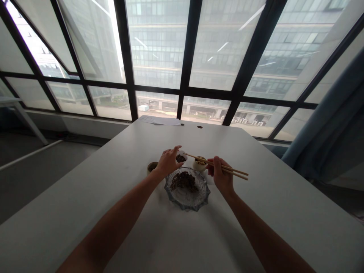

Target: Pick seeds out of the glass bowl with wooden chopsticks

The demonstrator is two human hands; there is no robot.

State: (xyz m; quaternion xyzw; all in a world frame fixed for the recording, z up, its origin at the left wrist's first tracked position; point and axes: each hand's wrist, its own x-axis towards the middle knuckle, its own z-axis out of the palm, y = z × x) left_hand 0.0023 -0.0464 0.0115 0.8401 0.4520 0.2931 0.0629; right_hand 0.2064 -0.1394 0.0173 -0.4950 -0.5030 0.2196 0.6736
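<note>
My right hand (220, 173) is closed round a pair of wooden chopsticks (231, 169), their tips pointing left to the rim of a small white bowl (185, 157) with dark bits in it. Around that bowl's left side my left hand (168, 161) reaches with thumb and fingers apart; whether it touches the bowl I cannot tell. Just below both hands stands a scalloped glass dish (186, 204) with a heap of dark brown shreds (184, 181). A small cup (199, 163) with yellowish pieces sits under the chopsticks. Another cup (152, 167), dark inside, is partly hidden behind my left wrist.
All this stands on a white table (127, 163). Papers (160, 121) lie at its far edge, close to a round hole (200, 127) in the top. Behind it rise dark-framed windows (182, 91). A blue curtain (327, 110) hangs at the right, and another table (25, 117) stands at the left.
</note>
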